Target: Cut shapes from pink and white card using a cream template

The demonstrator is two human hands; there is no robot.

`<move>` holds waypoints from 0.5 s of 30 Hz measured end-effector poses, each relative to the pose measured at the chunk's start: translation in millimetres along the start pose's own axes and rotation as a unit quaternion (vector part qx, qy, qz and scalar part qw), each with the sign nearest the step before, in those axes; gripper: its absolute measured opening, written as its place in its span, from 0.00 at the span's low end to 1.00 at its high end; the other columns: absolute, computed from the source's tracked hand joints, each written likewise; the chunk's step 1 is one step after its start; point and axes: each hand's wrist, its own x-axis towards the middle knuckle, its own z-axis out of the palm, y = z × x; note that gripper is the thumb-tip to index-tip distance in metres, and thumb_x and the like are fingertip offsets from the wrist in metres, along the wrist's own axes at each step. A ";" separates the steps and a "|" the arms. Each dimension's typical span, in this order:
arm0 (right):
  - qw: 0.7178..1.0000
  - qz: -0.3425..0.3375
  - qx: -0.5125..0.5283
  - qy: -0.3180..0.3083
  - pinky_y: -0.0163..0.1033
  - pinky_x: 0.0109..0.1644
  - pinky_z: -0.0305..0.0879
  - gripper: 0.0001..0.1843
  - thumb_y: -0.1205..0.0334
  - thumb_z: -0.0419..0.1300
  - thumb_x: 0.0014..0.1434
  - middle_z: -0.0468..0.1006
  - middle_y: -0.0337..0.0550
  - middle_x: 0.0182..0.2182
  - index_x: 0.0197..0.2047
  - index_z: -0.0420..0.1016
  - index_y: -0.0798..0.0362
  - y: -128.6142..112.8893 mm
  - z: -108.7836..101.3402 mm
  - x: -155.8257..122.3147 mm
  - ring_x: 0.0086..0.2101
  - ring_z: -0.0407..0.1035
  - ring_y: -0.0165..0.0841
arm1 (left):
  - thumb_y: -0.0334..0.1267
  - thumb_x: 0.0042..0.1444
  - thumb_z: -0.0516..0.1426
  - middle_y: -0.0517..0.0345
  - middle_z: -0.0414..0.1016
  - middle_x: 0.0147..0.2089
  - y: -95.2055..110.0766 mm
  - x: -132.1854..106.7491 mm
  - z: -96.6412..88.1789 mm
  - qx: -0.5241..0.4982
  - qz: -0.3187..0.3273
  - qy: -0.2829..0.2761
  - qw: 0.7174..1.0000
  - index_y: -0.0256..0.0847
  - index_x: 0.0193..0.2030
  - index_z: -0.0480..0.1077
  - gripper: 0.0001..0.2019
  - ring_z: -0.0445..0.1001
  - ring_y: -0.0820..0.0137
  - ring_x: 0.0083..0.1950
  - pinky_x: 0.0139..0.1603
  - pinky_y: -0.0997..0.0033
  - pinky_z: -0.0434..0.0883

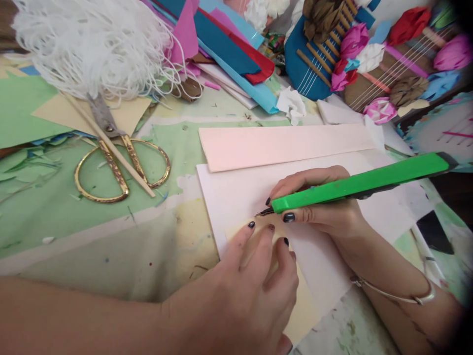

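Observation:
My right hand is closed around a green utility knife. Its narrow dark tip points left and down, at the top edge of a piece of cream paper. Fingers spread, my left hand lies over that cream paper and presses it against a larger white sheet. The left fingertips are just below the knife tip. A folded pale pink strip of paper rests across the upper part of the white sheet, beyond my right hand.
Gold-handled scissors lie at the left with a thin wooden stick across them. Behind them is a heap of white string. Coloured paper, a blue paper guitar and crumpled paper flowers fill the back.

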 end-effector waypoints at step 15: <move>1.000 -0.017 0.027 -0.003 0.42 0.38 0.79 0.13 0.56 0.76 0.44 0.84 0.41 0.30 0.34 0.85 0.49 4.1 -2.2 2.1 0.33 0.80 0.38 | 0.46 0.69 0.45 0.48 0.71 0.61 -0.3 -1.5 -1.1 -0.001 -0.008 -0.003 1.000 0.38 0.60 0.72 0.23 0.70 0.44 0.61 0.56 0.48 0.70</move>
